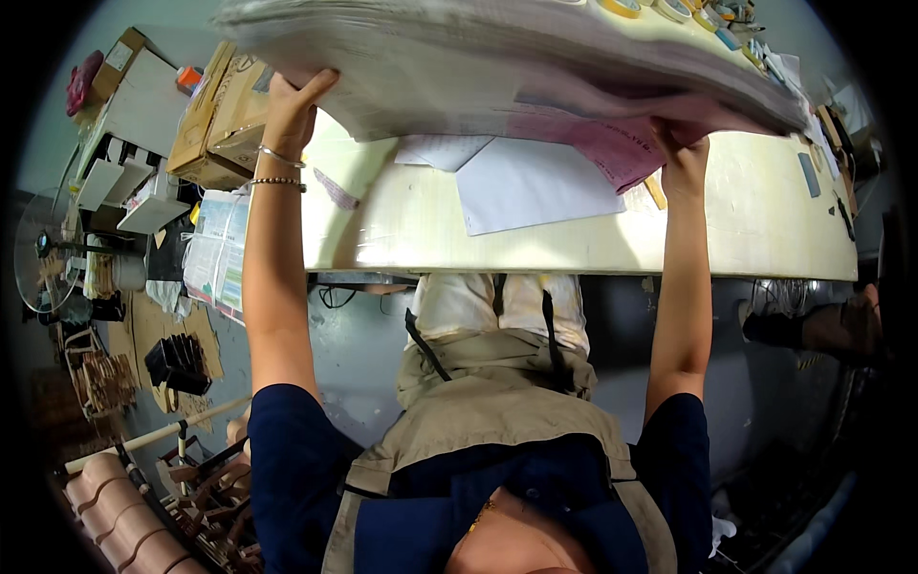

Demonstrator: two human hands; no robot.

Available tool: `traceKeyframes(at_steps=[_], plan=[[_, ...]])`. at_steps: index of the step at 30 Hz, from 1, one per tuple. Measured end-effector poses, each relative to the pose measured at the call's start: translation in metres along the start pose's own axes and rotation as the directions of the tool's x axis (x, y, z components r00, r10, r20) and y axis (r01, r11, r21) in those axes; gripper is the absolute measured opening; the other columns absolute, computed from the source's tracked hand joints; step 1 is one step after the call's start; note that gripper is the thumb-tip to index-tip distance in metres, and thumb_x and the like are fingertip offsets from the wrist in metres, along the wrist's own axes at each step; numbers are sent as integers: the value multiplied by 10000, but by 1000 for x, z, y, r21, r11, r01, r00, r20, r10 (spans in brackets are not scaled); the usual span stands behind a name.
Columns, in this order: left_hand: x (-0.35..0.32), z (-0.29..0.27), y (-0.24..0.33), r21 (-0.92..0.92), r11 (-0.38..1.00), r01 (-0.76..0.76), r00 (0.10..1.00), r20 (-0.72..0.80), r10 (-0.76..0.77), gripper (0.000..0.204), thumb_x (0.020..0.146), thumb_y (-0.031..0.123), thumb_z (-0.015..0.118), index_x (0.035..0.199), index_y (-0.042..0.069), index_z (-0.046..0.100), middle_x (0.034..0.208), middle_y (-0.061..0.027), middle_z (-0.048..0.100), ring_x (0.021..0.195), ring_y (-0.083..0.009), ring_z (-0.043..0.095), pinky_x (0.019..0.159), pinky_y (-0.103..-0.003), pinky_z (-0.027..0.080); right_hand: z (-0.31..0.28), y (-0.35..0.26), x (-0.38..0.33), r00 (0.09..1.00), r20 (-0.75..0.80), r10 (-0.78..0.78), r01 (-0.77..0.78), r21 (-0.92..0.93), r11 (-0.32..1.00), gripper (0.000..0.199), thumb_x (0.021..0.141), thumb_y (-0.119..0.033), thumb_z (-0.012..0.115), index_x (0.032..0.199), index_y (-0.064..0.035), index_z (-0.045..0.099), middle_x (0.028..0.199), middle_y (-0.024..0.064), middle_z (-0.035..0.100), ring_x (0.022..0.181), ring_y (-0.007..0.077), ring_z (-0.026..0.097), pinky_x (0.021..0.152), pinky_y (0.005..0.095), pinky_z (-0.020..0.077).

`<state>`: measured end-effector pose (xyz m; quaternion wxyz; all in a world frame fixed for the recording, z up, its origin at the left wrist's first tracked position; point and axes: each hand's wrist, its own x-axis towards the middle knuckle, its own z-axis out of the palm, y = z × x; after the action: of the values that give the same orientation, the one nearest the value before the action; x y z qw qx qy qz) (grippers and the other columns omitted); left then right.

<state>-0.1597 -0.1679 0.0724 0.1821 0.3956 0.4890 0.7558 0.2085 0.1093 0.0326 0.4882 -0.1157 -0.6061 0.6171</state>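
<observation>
I hold up a thick, wide stack of large thin paper sheets, like newspaper, above the table; its far edge is smeared by motion. My left hand is closed on the stack's left end, thumb along the near side and the other fingers mostly hidden. At the right end, my right hand grips the stack beside a pink printed sheet that hangs down at the near side. Under the stack, white paper sheets lie on the pale table.
Rolls of tape stand at the table's far edge. Cardboard boxes and a tied paper bundle are on the left, with a fan beyond. Another person's leg shows at the right.
</observation>
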Motion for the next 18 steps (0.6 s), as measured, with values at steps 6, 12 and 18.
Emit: traceKeyframes(at_steps=[6, 12, 18], plan=[[9, 29, 15, 104, 962, -253, 946, -180, 268, 295, 740, -33, 723, 1016, -33, 621, 994, -88, 654, 903, -170, 618, 832, -286, 488, 31, -20, 8, 965, -261, -4, -3, -28, 1000, 250, 774, 22, 723, 1007, 31, 634, 987, 79, 664, 888, 157, 612, 820, 275, 479], [3, 17, 34, 46, 994, -103, 989, -103, 107, 388, 753, 76, 771, 1079, -18, 583, 1005, -85, 649, 864, -168, 621, 798, -287, 505, 9, -49, -6, 979, -130, 158, -180, -176, 968, 430, 761, -157, 787, 1057, 80, 584, 995, 132, 652, 884, 190, 623, 794, 286, 495], [-45, 15, -35, 73, 997, 27, 997, -76, -22, 520, 675, -48, 786, 1149, 12, 582, 1101, -64, 609, 1010, -174, 573, 864, -276, 500, -4, -17, -27, 974, 18, 227, -217, -223, 950, 440, 752, -119, 778, 1093, 59, 564, 1018, 132, 643, 892, 197, 614, 834, 311, 476]])
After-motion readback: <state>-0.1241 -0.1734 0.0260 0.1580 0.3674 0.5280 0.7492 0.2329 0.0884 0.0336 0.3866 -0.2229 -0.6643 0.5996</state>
